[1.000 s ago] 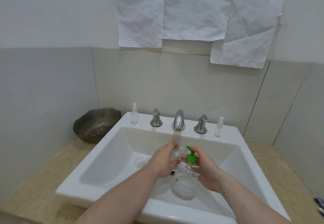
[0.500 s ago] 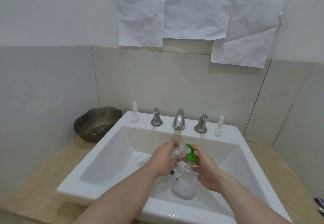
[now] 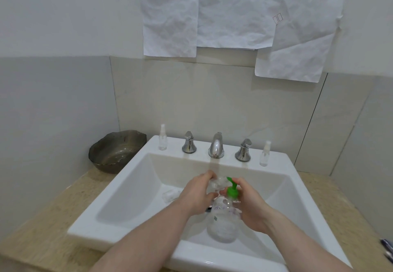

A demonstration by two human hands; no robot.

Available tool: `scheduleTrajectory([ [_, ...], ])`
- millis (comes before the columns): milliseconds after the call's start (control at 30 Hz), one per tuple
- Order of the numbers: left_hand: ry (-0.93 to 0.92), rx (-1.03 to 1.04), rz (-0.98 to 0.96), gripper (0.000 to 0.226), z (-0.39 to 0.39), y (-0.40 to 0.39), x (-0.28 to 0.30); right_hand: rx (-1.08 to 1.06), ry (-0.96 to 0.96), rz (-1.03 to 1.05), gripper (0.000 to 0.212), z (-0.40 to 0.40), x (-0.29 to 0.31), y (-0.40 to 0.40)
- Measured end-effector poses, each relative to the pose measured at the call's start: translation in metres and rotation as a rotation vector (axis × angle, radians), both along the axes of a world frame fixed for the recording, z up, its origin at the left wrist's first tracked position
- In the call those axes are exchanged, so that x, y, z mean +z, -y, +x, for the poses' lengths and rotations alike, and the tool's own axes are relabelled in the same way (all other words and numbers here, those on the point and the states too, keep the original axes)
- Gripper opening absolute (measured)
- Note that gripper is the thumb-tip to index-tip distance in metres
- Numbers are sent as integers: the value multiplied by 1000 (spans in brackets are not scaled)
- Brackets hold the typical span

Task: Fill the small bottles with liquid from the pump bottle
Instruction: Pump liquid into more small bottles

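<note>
Over the white ceramic sink, both hands work at basin centre. Left hand: fingers curled round a small clear plastic bottle, held at the nozzle of the clear pump bottle with green pump head. Right hand: fingers wrapped about the pump bottle's neck and shoulder. Two small clear spray bottles stand on the sink's back ledge, one near the left corner, one near the right, flanking the chrome faucet. Dark glass bowl on the bench at the back left.
</note>
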State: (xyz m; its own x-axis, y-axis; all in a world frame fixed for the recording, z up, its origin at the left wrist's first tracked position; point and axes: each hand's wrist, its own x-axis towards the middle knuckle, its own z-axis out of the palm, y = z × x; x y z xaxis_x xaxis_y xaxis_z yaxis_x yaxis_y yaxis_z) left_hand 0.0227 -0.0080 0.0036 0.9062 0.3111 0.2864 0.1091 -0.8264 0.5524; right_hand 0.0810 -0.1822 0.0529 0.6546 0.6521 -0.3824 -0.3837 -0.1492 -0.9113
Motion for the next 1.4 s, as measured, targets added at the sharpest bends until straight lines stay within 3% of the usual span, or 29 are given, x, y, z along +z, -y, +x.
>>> scheduleTrajectory([
  [267,13,5,-25,34,0,-1,-1,29,31,7,49,-2,-4,0],
  [500,-1,-1,-6,40,-1,0,0,-24,-10,-3,35,2,-3,-1],
  [767,1,6,-19,39,-1,0,1,9,23,3,48,0,-7,0],
  [1033,2,-1,1,40,1,0,0,-16,13,0,35,2,-5,-1],
  [1400,41,6,-37,33,0,-1,-2,3,47,-36,52,-4,-4,-1],
])
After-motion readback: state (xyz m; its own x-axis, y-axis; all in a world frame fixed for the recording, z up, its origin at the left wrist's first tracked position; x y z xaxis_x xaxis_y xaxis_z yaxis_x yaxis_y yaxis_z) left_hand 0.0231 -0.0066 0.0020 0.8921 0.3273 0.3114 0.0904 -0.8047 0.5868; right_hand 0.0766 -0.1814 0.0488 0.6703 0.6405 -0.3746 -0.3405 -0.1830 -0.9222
